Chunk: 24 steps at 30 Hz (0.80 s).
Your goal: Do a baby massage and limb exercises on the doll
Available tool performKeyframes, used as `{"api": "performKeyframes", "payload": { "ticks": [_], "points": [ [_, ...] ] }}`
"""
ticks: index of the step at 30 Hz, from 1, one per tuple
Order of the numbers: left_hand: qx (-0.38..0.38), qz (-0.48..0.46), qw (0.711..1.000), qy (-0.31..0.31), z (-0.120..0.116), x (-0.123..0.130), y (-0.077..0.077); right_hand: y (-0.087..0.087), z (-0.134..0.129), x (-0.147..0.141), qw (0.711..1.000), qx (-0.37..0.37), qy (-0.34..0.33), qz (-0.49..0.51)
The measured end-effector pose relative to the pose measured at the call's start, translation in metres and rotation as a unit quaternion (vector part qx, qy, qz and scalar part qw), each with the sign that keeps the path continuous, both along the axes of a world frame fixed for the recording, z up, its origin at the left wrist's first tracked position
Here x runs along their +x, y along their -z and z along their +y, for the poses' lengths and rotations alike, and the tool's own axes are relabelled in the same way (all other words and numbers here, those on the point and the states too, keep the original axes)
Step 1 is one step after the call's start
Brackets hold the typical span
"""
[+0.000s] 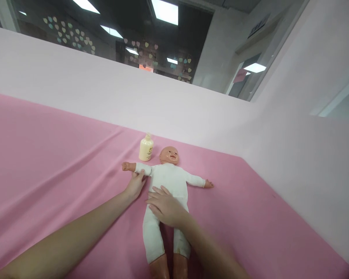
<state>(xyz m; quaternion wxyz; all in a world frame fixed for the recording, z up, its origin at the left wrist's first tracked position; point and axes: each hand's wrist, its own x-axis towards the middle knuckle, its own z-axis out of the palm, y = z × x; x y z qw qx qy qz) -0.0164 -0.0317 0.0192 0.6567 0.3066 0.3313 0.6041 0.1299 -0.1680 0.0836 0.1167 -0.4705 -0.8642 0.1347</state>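
Observation:
A baby doll (174, 179) with a white cloth body lies face up on the pink sheet (84, 155), its arms spread and its head toward the wall. My left hand (136, 185) grips the doll's arm on the left side of the view, thumb on top of the white sleeve. Across the doll's belly rests my right hand (165, 205), palm down with its fingers spread, holding nothing. The doll's feet are cut off by the bottom edge of the view.
A cream pump bottle (146, 148) stands just left of the doll's head. Behind the sheet rises a white wall (110, 100) with a window (104, 42) bearing heart stickers. Another white wall (302, 162) bounds the sheet on the right.

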Motion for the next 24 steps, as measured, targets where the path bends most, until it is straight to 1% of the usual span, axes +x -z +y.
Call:
{"api": "performKeyframes", "payload": {
  "ticks": [2, 4, 7, 10, 13, 16, 20, 22, 24],
  "points": [
    [-0.046, -0.026, 0.999, 0.004, -0.002, 0.001, -0.002, -0.005, -0.019, -0.001, 0.999, -0.034, 0.002, 0.011],
    [-0.071, -0.038, 0.997, 0.007, -0.003, 0.001, -0.004, -0.010, -0.036, -0.002, 0.997, -0.074, 0.004, 0.025],
    [-0.077, -0.048, 0.995, 0.030, -0.005, -0.001, -0.009, -0.016, -0.054, -0.003, 0.990, -0.129, 0.037, 0.049],
    [-0.082, -0.033, 0.994, 0.056, -0.006, -0.003, -0.013, -0.018, -0.061, -0.005, 0.981, -0.166, 0.071, 0.067],
    [-0.092, -0.021, 0.991, 0.091, -0.006, -0.003, -0.014, -0.018, -0.061, -0.006, 0.977, -0.179, 0.087, 0.080],
    [-0.101, -0.024, 0.987, 0.125, -0.006, -0.003, -0.011, -0.014, -0.055, -0.005, 0.976, -0.170, 0.096, 0.096],
    [-0.095, -0.010, 0.981, 0.169, -0.010, -0.005, -0.010, -0.003, -0.038, 0.002, 0.973, -0.132, 0.124, 0.140],
    [-0.081, 0.005, 0.973, 0.214, -0.014, -0.007, -0.011, 0.003, -0.026, 0.006, 0.971, -0.104, 0.138, 0.165],
    [-0.085, 0.021, 0.963, 0.254, -0.018, -0.009, -0.013, 0.009, -0.016, 0.011, 0.967, -0.084, 0.146, 0.190]
  ]
}}
